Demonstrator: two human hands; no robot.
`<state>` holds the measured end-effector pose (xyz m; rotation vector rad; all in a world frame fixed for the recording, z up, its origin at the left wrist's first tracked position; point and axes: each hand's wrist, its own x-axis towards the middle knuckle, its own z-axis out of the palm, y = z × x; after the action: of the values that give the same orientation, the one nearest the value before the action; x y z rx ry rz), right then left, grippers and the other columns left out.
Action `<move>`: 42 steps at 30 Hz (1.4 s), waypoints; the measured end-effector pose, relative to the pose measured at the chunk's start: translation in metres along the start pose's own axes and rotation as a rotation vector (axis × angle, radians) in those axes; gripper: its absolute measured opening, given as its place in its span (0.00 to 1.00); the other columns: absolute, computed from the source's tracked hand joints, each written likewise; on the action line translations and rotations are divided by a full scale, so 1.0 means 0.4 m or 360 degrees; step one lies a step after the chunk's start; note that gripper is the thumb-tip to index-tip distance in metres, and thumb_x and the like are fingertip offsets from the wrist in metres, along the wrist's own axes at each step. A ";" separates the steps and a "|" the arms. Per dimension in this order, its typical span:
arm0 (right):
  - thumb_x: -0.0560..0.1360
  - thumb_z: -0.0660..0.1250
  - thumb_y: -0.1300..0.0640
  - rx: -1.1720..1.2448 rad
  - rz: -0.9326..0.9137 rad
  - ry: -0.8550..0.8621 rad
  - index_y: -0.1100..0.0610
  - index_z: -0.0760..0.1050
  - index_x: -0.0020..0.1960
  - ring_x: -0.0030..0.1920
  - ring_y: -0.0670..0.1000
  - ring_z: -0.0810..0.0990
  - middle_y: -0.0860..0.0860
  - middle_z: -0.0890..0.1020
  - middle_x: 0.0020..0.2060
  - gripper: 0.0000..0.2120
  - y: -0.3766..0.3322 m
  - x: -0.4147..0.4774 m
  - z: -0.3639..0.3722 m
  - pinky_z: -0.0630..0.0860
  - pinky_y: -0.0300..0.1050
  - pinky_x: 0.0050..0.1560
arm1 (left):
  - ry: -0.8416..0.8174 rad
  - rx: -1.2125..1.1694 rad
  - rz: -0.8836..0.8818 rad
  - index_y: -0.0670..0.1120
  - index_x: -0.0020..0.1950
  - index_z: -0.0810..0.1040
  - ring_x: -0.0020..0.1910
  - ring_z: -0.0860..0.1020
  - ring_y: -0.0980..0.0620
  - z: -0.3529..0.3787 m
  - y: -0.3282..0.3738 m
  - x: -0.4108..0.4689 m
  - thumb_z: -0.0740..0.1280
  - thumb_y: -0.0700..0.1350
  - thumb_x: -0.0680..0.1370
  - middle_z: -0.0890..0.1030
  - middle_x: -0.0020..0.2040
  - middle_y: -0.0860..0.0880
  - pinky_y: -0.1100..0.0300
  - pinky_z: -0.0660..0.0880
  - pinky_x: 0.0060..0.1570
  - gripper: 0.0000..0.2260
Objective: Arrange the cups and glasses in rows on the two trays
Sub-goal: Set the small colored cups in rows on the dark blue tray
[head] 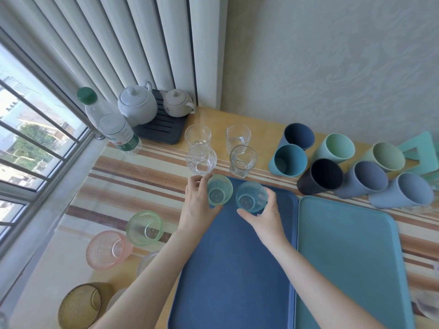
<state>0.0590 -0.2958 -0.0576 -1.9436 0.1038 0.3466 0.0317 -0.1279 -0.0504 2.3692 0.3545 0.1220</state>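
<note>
A dark blue tray (232, 269) lies in front of me, with a light blue tray (349, 257) touching its right side. At the dark tray's far left corner my left hand (197, 205) grips a teal-green textured glass (219, 193). Beside it my right hand (263, 216) holds a blue textured glass (251, 197). Both glasses stand upright on the tray. Several clear glasses (200, 160) stand just beyond the tray. Several matte cups (320, 176) in blue, green and black stand at the back right.
Left of the dark tray stand a green glass (145, 227), a pink glass (108, 249) and an olive glass (79, 305). A water bottle (108, 121) and two white teapots (137, 103) on a black rack stand at the back left by the window.
</note>
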 end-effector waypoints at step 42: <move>0.66 0.76 0.60 0.0160 -0.0079 -0.0140 0.44 0.65 0.62 0.59 0.46 0.75 0.39 0.74 0.58 0.31 -0.016 -0.287 0.038 0.75 0.38 0.56 | -0.0292 -0.0150 -0.0072 0.51 0.68 0.63 0.55 0.70 0.59 -0.224 -0.045 -0.166 0.77 0.43 0.63 0.69 0.58 0.54 0.67 0.64 0.54 0.38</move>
<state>-0.0520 -0.2896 -0.0241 -1.8257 0.0154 0.3861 -0.0526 -0.0757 0.0040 2.2566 0.3062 -0.0977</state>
